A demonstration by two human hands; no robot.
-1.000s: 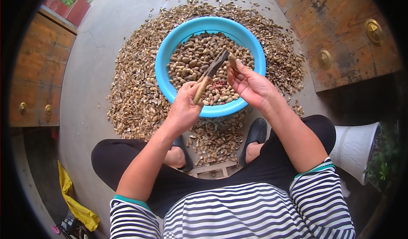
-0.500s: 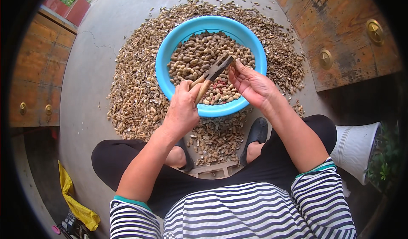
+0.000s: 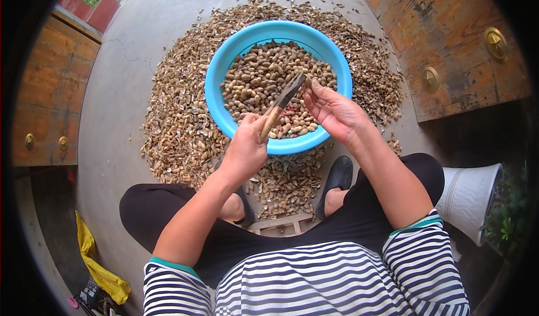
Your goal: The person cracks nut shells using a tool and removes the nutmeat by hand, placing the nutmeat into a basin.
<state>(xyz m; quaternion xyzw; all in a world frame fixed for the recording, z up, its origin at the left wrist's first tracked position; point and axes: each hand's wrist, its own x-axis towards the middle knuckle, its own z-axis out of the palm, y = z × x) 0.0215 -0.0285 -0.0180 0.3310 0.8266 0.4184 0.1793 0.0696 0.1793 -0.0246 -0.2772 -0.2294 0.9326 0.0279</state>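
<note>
My left hand is wrapped round the handles of a pair of pliers, whose dark jaws point up and to the right over the basin. Thumb and fingertips of my right hand pinch together at the tip of the jaws, on a small brown thing that looks like a peanut, mostly hidden by the fingers. Beneath both hands stands a round blue basin holding unshelled peanuts. A few reddish shelled kernels lie among them near the front.
Broken peanut shells lie heaped round the basin and between my feet. Wooden doors with brass studs stand on the right, another wooden panel on the left. At lower right is a white planter; at lower left, a yellow cloth.
The pliers' handles and jaws have closed together and the tool has turned slightly. My left hand has shifted a little right; my right hand stays nearly in place.
</note>
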